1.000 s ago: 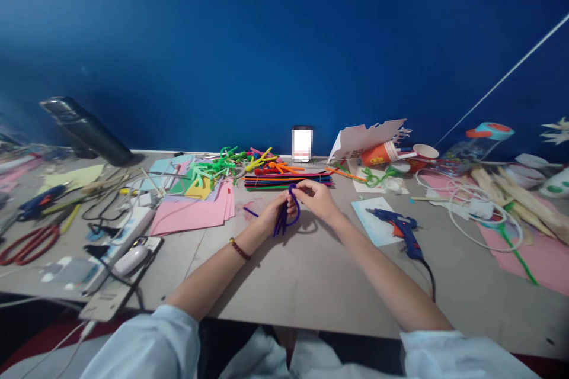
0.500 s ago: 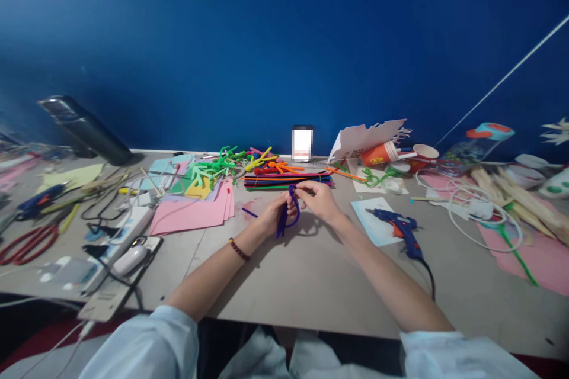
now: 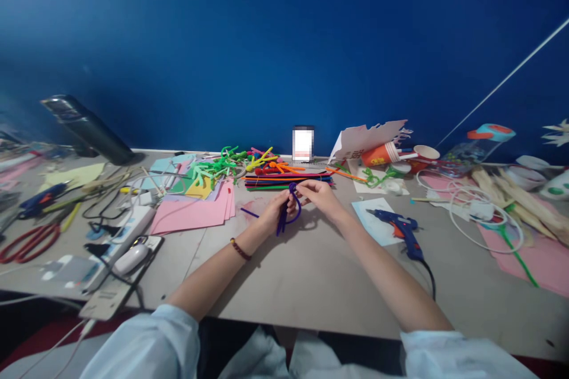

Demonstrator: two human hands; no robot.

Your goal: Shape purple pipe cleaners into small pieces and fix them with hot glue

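Observation:
My left hand (image 3: 275,214) and my right hand (image 3: 317,197) meet above the bare tabletop, pinching a dark purple pipe cleaner (image 3: 283,223) between their fingers. It is bent into a small loop, and its doubled ends hang down below my left hand. The fingers hide part of the twist at the top of the loop. A thin purple strip (image 3: 249,212) lies on the table just left of my left hand. To the right of my right hand, a blue and orange hot glue gun (image 3: 401,232) rests on a pale blue card (image 3: 371,222).
Behind my hands lies a bundle of multicoloured pipe cleaners (image 3: 288,181), with green and yellow shaped ones (image 3: 217,169) and pink paper (image 3: 191,217) to its left. Red-handled scissors (image 3: 31,243), a power strip (image 3: 128,231), orange paper cups (image 3: 377,155) and white cable loops (image 3: 484,219) surround them.
My hands have barely moved. The purple loop looks slightly narrower, and the thin purple strip on the table reaches a little farther left.

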